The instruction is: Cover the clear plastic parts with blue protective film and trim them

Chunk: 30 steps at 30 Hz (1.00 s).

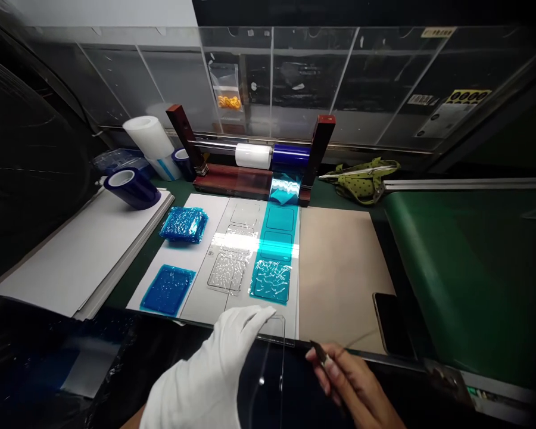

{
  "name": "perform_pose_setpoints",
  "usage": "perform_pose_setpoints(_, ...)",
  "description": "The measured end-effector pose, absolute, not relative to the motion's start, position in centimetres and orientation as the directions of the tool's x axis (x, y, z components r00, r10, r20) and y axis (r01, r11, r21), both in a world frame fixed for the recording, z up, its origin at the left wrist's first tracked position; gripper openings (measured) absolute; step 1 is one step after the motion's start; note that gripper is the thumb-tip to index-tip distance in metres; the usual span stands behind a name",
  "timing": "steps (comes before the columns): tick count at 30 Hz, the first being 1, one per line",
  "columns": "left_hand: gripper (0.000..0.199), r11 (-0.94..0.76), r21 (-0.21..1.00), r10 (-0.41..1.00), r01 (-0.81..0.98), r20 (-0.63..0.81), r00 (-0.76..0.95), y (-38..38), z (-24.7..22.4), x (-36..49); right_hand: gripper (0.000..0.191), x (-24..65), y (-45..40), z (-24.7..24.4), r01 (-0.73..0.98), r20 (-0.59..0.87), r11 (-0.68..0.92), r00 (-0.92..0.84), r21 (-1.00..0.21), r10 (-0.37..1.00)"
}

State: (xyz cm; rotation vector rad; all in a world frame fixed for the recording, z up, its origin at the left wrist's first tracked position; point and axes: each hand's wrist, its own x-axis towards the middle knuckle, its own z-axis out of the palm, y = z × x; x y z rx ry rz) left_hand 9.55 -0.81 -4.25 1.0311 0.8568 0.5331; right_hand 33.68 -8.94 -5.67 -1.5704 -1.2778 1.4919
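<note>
My left hand (214,363), in a white glove, grips a clear thin panel (276,328) by its edge at the front of the work board. My bare right hand (348,381) is closed around a small dark pointed tool (318,350), just right of the panel and apart from it. Beyond my hands, a teal film strip (279,238) runs down from a blue roll (291,156) over drawn rectangles. Clear film pieces (227,271) lie left of the strip. Farther left are a single blue piece (168,290) and a stack of blue pieces (184,225).
A wooden stand (234,182) also bears a white roll (252,156). Paper stacks (80,250) with a blue roll (131,187) are at left. A phone (390,322), brown sheet (339,268), green belt (464,274) and green pouch (364,183) lie right.
</note>
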Motion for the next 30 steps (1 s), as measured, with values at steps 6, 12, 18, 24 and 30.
perform_pose_setpoints(6, 0.092, 0.091, 0.89, 0.663, 0.447, -0.39, 0.639, -0.1, -1.6, 9.0, 0.062, 29.4, -9.6, -7.5, 0.258, -0.179, -0.132, -0.168, -0.957, 0.969)
perform_pose_setpoints(12, 0.092, 0.03, 0.93, 0.644, 0.367, -0.299, 0.704, 0.8, -1.5, 8.3, 0.07, 27.2, -8.8, -7.7, 0.353, -0.195, -0.131, -0.153, -0.926, 0.969)
perform_pose_setpoints(18, 0.084, 0.168, 0.974, 0.595, 0.151, -0.223, 0.772, 1.9, -2.3, 8.9, 0.07, 26.4, -8.0, -6.6, 0.368, -0.196, -0.139, -0.12, -0.919, 0.973)
perform_pose_setpoints(24, 0.07, 0.205, 0.959, 0.539, 0.196, -0.278, 0.795, 3.2, 0.0, 10.2, 0.07, 26.4, -7.4, -6.9, 0.346, -0.217, -0.146, -0.177, -0.927, 0.96)
perform_pose_setpoints(30, 0.085, 0.173, 0.947, 0.534, 0.271, -0.322, 0.782, 3.4, -0.6, 9.7, 0.07, 26.2, -7.3, -6.3, 0.322, -0.229, -0.16, -0.189, -0.933, 0.955)
